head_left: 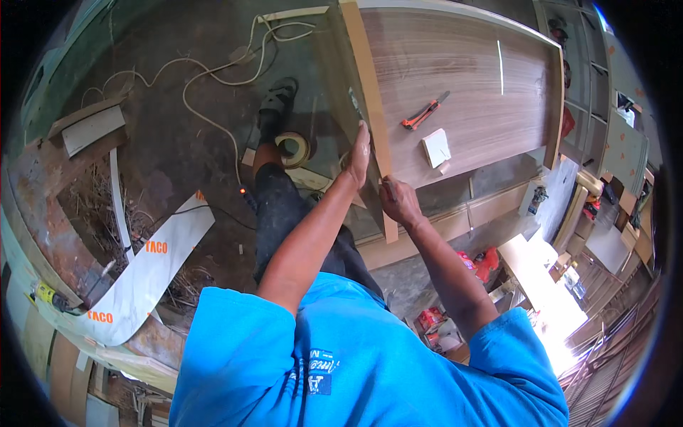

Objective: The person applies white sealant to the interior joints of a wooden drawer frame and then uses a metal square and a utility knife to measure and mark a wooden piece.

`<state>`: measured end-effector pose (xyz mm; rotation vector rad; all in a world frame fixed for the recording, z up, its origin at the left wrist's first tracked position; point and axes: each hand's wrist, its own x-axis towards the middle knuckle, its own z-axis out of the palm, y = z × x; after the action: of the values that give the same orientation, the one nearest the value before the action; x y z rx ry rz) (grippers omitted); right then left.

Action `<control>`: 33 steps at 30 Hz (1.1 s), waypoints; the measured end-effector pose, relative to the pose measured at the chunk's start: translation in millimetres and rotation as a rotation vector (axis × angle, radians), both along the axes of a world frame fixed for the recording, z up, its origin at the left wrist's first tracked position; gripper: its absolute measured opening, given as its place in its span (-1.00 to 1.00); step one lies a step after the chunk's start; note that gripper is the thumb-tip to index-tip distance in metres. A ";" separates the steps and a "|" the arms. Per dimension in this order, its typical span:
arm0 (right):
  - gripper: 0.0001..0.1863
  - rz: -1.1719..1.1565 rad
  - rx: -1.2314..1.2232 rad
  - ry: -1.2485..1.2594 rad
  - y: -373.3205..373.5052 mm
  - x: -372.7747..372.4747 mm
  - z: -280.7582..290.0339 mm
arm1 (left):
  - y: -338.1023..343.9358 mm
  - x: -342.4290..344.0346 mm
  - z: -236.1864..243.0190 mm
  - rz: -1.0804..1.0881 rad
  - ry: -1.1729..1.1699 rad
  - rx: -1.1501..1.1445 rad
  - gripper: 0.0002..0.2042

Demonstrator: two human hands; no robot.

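Note:
A wood-grain cabinet panel (462, 60) with raised edges lies in front of me. Along its left side stands a board with a tan edge (371, 85). Against the outer face of that board, my left hand (358, 158) rests flat, its fingers stretched forward. My right hand (402, 202) is closed at the near end of the tan edge. A small dark piece shows at its fingers, but I cannot make out what it is. On the panel lie an orange utility knife (425, 112), a small white block (436, 149) and a thin white strip (500, 67).
A roll of tape (306, 151) sits on the floor by my foot. A pale cable (186, 96) winds across the floor at left. A white marbled board (153, 267) leans at lower left. Red bags (486, 264) and boards are at right.

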<state>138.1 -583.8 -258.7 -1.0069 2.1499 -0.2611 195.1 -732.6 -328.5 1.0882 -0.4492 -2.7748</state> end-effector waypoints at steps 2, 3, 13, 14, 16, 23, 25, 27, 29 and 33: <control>-0.82 0.002 -0.012 0.051 -3.3 0.9 3.4 | -5.6 0.8 -2.2 -0.053 -0.106 0.078 -0.06; -0.83 0.018 -0.003 0.043 -0.4 2.9 10.9 | -4.0 7.3 2.1 -0.054 0.011 0.102 -0.07; -0.86 -0.035 0.086 -0.037 37.6 18.4 13.2 | 32.5 16.3 3.1 -0.070 -0.025 0.103 0.01; -0.86 -0.023 0.074 -0.038 37.4 19.8 7.4 | 30.8 17.7 -3.9 -0.111 -0.055 0.146 0.04; -0.86 -0.020 0.035 0.012 38.1 21.4 2.5 | 35.2 20.6 -7.3 -0.158 -0.034 0.086 0.09; -0.85 -0.128 0.050 -0.043 100.2 47.6 50.3 | 92.7 55.0 30.7 -0.096 -0.016 0.190 -0.03; -0.85 -0.113 0.065 -0.035 103.4 45.2 31.6 | 94.7 49.9 17.4 -0.097 -0.001 0.155 -0.03; -0.86 -0.089 0.096 -0.049 99.1 42.5 9.0 | 86.1 43.1 -3.0 -0.129 -0.114 0.154 0.00; -0.86 -0.056 0.053 -0.005 97.2 42.5 -1.6 | 81.3 40.8 -14.9 -0.177 -0.105 0.169 0.03; -0.86 -0.058 0.101 -0.025 120.1 55.5 31.1 | 105.4 57.0 5.7 -0.164 -0.099 0.220 0.07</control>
<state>193.7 -463.7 -227.5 -0.8801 2.1496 -0.1899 252.1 -627.2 -322.7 1.2954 -0.2578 -2.9803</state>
